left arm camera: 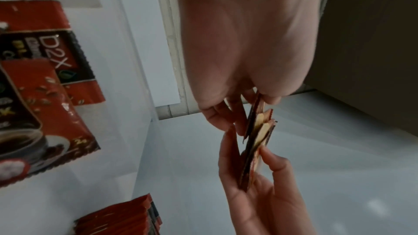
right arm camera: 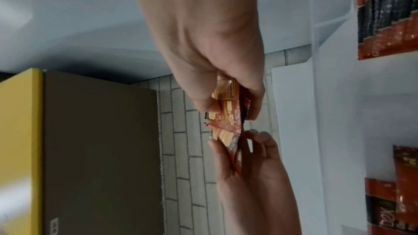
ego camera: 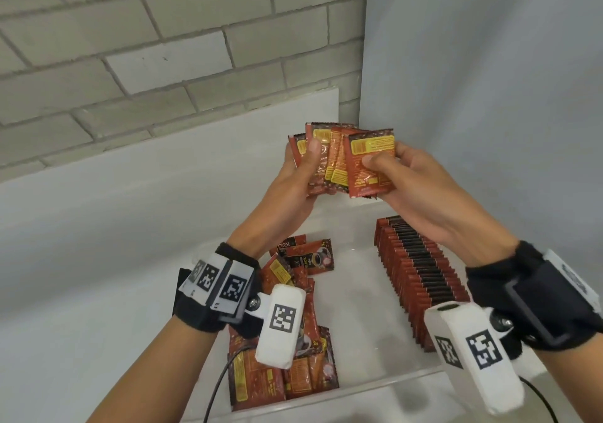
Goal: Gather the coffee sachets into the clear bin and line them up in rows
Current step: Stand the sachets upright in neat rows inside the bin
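Now | both hands (ego camera: 293, 178) pinch fanned sachets (ego camera: 342, 158) | upright

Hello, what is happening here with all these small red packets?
A person holds a fan of coffee sachets above the clear bin, the left hand and the right hand both pinching them. In the bin, one neat row stands on the right; loose sachets lie on the left.

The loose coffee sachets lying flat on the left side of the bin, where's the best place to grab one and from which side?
Probably the sachet at the far end of the loose pile: it lies flat and mostly uncovered in the bin. Come from above, slide fingertips under its free right edge, and pinch across the thin seam.
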The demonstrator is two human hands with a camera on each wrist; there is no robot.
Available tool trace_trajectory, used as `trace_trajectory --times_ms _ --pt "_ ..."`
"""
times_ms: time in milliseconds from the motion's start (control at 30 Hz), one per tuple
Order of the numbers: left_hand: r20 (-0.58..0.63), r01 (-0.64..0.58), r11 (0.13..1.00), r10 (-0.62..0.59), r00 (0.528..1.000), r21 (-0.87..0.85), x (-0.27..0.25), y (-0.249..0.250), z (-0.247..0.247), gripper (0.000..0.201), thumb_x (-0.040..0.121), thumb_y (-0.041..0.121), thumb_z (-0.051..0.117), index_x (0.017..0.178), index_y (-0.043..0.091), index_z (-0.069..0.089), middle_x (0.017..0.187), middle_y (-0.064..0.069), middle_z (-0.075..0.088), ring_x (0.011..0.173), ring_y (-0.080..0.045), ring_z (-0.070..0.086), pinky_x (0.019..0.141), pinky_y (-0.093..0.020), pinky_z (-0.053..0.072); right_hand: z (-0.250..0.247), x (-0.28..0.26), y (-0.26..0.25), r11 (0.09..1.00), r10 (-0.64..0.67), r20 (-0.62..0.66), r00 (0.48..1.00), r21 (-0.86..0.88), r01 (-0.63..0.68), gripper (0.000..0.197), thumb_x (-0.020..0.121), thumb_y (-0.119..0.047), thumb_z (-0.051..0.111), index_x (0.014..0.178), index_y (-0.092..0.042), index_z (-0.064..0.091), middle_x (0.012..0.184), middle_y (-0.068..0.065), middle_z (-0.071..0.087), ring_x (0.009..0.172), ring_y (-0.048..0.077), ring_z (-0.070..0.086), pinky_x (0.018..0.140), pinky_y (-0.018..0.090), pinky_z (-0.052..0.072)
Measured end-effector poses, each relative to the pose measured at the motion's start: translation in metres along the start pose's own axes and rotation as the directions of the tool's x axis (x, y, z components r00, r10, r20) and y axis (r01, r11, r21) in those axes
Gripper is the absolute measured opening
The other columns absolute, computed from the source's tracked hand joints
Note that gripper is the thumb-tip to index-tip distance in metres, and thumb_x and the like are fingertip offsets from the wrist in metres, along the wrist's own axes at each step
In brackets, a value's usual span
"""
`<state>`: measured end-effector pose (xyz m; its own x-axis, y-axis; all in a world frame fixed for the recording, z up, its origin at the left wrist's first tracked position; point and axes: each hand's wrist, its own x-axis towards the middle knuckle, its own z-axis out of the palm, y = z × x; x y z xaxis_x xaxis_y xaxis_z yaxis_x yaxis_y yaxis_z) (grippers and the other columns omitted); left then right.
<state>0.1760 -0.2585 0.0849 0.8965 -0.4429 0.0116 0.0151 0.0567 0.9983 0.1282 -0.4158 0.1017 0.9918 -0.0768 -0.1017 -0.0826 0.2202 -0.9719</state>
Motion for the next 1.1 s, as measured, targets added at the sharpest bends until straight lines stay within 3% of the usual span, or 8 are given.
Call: trace_trajectory --times_ms 133,267,367,467,567,700,867,1100 --pt "0.173 0.027 0.996 -0.042 0.984 0.089 -0.008 0.002 0.009 0.061 0.092 0.057 0.032 0.145 0.026 0.029 0.135 -0.001 0.056 0.122 -0.013 0.056 0.107 -0.032 0.041 -0.004 -0.015 -0.007 1.000 0.019 0.048 0.999 0.007 -0.019 0.029 0.096 -0.010 0.052 0.124 -0.012 0.050 0.108 0.004 0.070 0.098 0.013 0.069 0.089 0.028 0.055" --pt "0.278 -0.009 0.954 -0.078 0.958 0.299 -0.017 0.007 0.015 0.045 0.088 0.064 0.025 0.129 0.045 0.027 0.126 0.020 0.051 0.108 0.014 0.054 0.090 -0.006 0.043 -0.012 -0.028 -0.013 0.996 0.014 0.085 0.996 -0.084 -0.007 0.026 0.097 -0.012 0.051 0.122 -0.011 0.058 0.108 0.005 0.073 0.101 0.015 0.069 0.093 0.031 0.052" --pt "0.224 -0.178 0.883 0.086 0.971 0.434 -0.018 0.022 0.022 0.055 0.082 0.067 0.050 0.119 0.038 0.022 0.123 0.005 0.038 0.113 -0.002 0.048 0.078 -0.008 0.045 -0.021 -0.034 -0.017 0.978 -0.048 0.025 0.999 -0.204 0.052 0.021 0.096 -0.012 0.053 0.113 -0.012 0.065 0.100 0.001 0.075 0.092 0.013 0.071 0.086 0.026 0.053" --pt "0.323 -0.456 0.651 0.323 0.890 0.606 -0.014 0.030 0.026 0.103 0.059 0.063 0.076 0.134 0.044 0.007 0.132 0.007 0.026 0.127 -0.010 0.031 0.102 -0.018 0.036 -0.025 -0.039 -0.020 0.944 -0.114 -0.020 0.993 -0.314 0.102 0.020 0.093 -0.011 0.058 0.111 -0.014 0.066 0.094 -0.001 0.076 0.084 0.011 0.072 0.077 0.021 0.055" --pt "0.510 -0.602 0.362 0.322 0.798 0.712 -0.013 0.036 0.038 0.121 0.062 0.050 0.084 0.148 0.035 0.000 0.147 0.002 0.021 0.135 -0.014 0.023 0.113 -0.037 0.026 -0.022 -0.044 -0.020 0.914 -0.175 -0.008 0.984 -0.373 0.160 0.020 0.087 -0.006 0.064 0.106 -0.013 0.065 0.086 0.002 0.076 0.078 0.015 0.073 0.073 0.024 0.057" --pt "0.546 -0.619 0.417 0.293 0.785 0.666 -0.013 0.030 0.049 0.105 0.074 0.022 0.080 0.151 0.031 0.011 0.132 0.000 0.040 0.115 -0.011 0.041 0.102 -0.030 0.039 -0.023 -0.053 -0.023 0.843 -0.236 0.027 0.971 -0.492 0.218 0.029 0.083 -0.013 0.070 0.111 -0.015 0.062 0.086 0.001 0.075 0.081 0.013 0.072 0.082 0.032 0.057" --pt "0.550 -0.666 0.465 0.378 0.745 0.583 -0.016 0.027 0.043 0.087 0.075 0.014 0.076 0.144 0.035 0.027 0.117 0.004 0.045 0.098 -0.007 0.050 0.078 -0.018 0.048 -0.037 -0.059 -0.026 0.992 -0.041 0.215 0.976 -0.107 0.065 0.048 0.080 -0.030 0.071 0.115 0.000 0.059 0.101 0.014 0.068 0.099 0.020 0.067 0.091 0.032 0.054" --pt "0.580 -0.761 0.482 0.496 0.646 0.435 -0.017 0.021 0.046 0.072 0.073 0.012 0.082 0.130 0.027 0.040 0.112 -0.004 0.049 0.100 -0.011 0.053 0.082 -0.024 0.049 -0.036 -0.060 -0.019 0.987 0.077 0.441 0.894 0.094 -0.131 0.055 0.070 -0.040 0.073 0.106 0.000 0.060 0.087 0.001 0.066 0.082 0.006 0.064 0.069 0.017 0.051"
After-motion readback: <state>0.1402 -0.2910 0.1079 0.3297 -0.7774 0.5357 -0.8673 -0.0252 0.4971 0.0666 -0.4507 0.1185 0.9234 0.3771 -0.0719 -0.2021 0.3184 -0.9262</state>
